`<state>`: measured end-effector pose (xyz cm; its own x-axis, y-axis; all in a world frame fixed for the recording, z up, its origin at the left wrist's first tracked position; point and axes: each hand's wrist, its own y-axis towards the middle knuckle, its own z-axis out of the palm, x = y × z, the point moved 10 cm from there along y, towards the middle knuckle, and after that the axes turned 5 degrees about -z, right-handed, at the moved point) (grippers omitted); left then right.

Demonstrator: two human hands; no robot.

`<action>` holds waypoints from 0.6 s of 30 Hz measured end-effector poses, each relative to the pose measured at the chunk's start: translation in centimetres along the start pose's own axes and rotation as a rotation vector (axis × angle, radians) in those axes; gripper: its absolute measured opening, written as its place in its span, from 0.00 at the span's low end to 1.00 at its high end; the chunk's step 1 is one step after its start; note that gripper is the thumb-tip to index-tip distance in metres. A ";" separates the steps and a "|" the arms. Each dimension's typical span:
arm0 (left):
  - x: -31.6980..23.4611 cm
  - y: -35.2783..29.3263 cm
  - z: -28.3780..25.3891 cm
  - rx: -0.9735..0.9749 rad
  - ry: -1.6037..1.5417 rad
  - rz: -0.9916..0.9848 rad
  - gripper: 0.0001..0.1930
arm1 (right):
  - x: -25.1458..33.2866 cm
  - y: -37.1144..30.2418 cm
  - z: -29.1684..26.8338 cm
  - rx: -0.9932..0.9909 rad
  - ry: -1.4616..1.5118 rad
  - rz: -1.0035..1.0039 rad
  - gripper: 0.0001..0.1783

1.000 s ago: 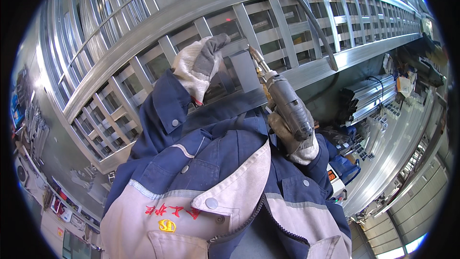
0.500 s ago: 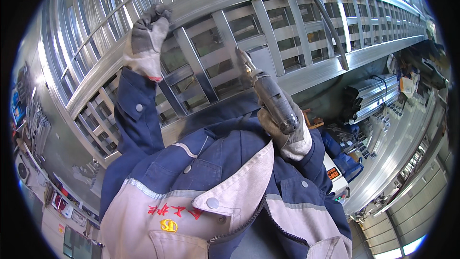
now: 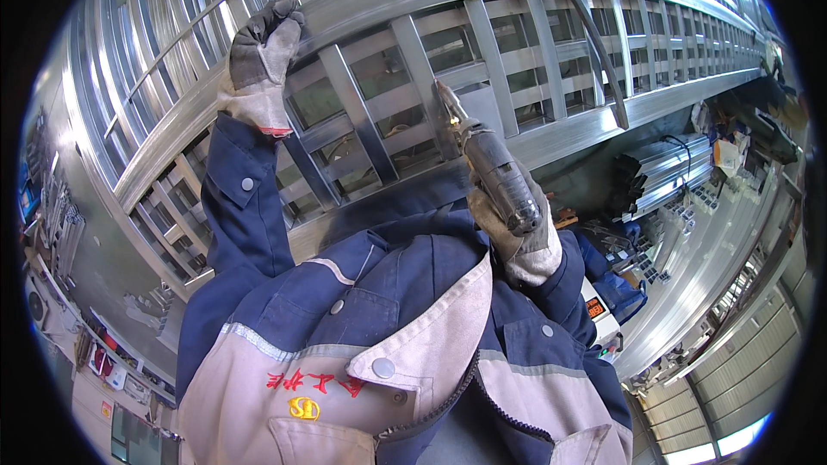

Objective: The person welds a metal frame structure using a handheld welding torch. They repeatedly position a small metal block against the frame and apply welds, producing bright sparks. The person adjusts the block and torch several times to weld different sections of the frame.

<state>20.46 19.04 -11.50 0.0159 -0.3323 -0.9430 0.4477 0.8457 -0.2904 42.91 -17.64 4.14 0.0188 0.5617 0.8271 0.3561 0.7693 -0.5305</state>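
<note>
My left hand [image 3: 261, 69], in a grey and white work glove, is raised over the long rail of a silver metal railing panel [image 3: 413, 2]. Its fingers are curled closed, and whatever they may hold is hidden. In my right hand [image 3: 536, 250], also gloved, is a handheld power tool [image 3: 500, 174] with a dark cylindrical body. Its slim metal tip points up and left over the panel's slats; whether the tip touches one I cannot tell. The fingers wrap the tool from beneath and are partly hidden.
Across the panel lies a hammer-like tool [image 3: 587, 30] with a rusty head and long dark handle. More railing panels [image 3: 159, 43] stand at the far left. At the right are bundled metal profiles [image 3: 668, 174], a blue bag [image 3: 622, 294] and a stack of long profiles [image 3: 719, 267].
The power tool has shifted slightly right, its tip now a little farther along the slats. My left hand has risen a little, still closed.
</note>
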 end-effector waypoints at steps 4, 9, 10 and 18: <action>0.2 -0.1 -0.1 -0.004 0.023 -0.014 0.18 | -0.3 0.2 0.0 0.007 0.009 0.019 0.37; 0.5 0.3 -0.5 -0.009 0.009 -0.027 0.21 | -0.4 0.2 0.0 0.008 -0.033 0.014 0.37; 0.6 0.3 -0.5 0.008 -0.009 -0.028 0.21 | -0.4 0.2 -0.1 0.004 -0.038 0.008 0.37; 0.9 0.4 -0.7 0.014 -0.027 -0.048 0.21 | -0.3 0.0 0.0 -0.006 -0.010 0.027 0.39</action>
<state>20.05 19.35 -12.59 0.0182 -0.3833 -0.9235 0.4612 0.8227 -0.3324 42.89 -17.77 3.90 0.0188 0.5854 0.8106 0.3612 0.7520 -0.5514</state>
